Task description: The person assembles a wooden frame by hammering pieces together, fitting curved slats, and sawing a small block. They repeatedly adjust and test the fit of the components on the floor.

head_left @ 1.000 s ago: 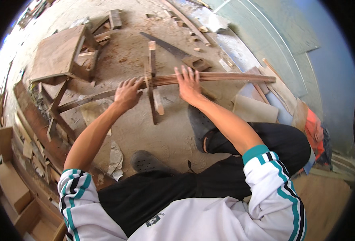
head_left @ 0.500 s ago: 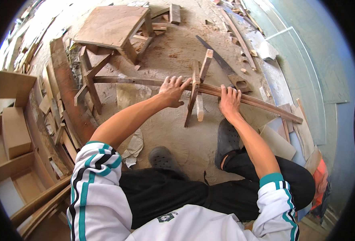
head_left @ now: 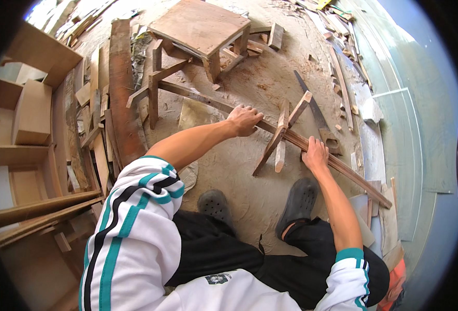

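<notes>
A dusty, sandy floor [head_left: 229, 173] is filling the middle of the frame, with a low plywood-topped stool [head_left: 203, 26] standing at upper centre. A handsaw [head_left: 314, 106] is lying right of centre, its wooden handle reaching close to the trestle beam [head_left: 195, 96]. Offcuts are littering the upper right, near a white block [head_left: 372, 111]. At far left, a box-like wooden cabinet [head_left: 32, 111] is standing beside a reddish-brown plank [head_left: 121, 98] and loose boards. Glass-like panels [head_left: 394, 155] are bounding the right side, and orange-red material [head_left: 394, 285] is showing at lower right.

A stretch of floor is opening between the beam and the two dark clogs [head_left: 297, 205] at lower centre; the crossed legs [head_left: 267, 150] are jutting into it.

The trestle beam is slanting from upper left toward lower right, its far end meeting another set of legs [head_left: 154, 101]. Slim reddish-brown wood strips [head_left: 361, 182] are running along its line, right of the crossed legs. The left hand [head_left: 245, 120] is bending over the beam; the right hand [head_left: 316, 153] is lying over the strips, fingers bent. Whether either is gripping tightly, I cannot tell.
</notes>
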The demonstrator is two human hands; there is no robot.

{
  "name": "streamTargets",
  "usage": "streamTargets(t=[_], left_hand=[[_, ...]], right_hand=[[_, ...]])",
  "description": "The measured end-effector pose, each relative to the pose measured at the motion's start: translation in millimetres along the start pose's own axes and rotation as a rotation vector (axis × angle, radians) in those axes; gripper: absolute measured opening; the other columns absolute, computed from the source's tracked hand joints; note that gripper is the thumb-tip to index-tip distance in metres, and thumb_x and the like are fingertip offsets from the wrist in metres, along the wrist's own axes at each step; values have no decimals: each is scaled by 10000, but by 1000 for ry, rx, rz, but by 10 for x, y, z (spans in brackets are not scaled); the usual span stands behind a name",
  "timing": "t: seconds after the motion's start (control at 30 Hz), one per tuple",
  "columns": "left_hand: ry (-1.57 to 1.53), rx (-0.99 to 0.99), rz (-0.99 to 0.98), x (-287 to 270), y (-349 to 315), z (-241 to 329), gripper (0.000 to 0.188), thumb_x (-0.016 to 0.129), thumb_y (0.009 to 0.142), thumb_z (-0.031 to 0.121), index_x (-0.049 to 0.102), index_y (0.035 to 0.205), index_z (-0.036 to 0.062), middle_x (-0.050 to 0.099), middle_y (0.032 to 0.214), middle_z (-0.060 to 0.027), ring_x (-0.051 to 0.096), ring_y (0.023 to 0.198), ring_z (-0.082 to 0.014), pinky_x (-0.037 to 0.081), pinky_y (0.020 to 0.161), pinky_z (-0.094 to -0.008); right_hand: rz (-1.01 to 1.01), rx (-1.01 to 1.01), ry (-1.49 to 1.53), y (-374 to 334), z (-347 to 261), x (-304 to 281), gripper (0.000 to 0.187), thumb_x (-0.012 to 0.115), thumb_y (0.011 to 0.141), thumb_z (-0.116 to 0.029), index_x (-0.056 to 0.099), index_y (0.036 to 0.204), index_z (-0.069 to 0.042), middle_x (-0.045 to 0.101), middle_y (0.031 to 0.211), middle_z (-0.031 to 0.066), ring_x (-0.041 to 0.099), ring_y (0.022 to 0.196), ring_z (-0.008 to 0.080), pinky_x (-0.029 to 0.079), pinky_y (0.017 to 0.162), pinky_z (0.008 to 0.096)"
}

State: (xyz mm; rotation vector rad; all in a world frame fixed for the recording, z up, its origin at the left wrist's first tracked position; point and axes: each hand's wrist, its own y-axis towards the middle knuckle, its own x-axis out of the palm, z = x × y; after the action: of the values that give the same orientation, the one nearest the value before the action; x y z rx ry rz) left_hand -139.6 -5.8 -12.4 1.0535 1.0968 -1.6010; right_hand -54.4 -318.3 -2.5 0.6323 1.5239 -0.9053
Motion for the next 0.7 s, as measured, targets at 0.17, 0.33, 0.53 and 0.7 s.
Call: streamTargets(t=[0.17,0.33,0.53,0.7], left_hand=[[33,-57,42,101,16,-119,326,679,866,279,639,1113,71,692,1081,-137,672,1076,-321,541,851,-452],[30,-66,29,59,112,-50,220,619,848,139,704,1038,68,735,1001,-162,708,1003,-340,558,800,-450],[5,-68,-12,55,162,-127,222,664,795,160,711,991,68,728,988,-177,708,980,-347,568,779,-464],[1,-36,168,50,166,-79,218,673,785,163,708,977,67,728,966,-163,713,954,-334,567,764,-457]], right_hand=[[-276,-131,58,194,145,-231,479,779,815,-310,518,1111,-39,668,1120,215,631,1102,408,508,906,508],[-493,-168,-13,193,334,-482,625,768,832,-439,501,1211,-20,663,1140,258,619,1110,434,501,913,509],[-506,-113,-82,139,328,-506,662,762,848,-450,473,1291,-51,649,1229,218,620,1163,400,510,944,506],[-268,0,-124,-78,246,-211,600,747,850,-320,465,1309,-55,594,1257,197,568,1219,377,453,1012,519]])
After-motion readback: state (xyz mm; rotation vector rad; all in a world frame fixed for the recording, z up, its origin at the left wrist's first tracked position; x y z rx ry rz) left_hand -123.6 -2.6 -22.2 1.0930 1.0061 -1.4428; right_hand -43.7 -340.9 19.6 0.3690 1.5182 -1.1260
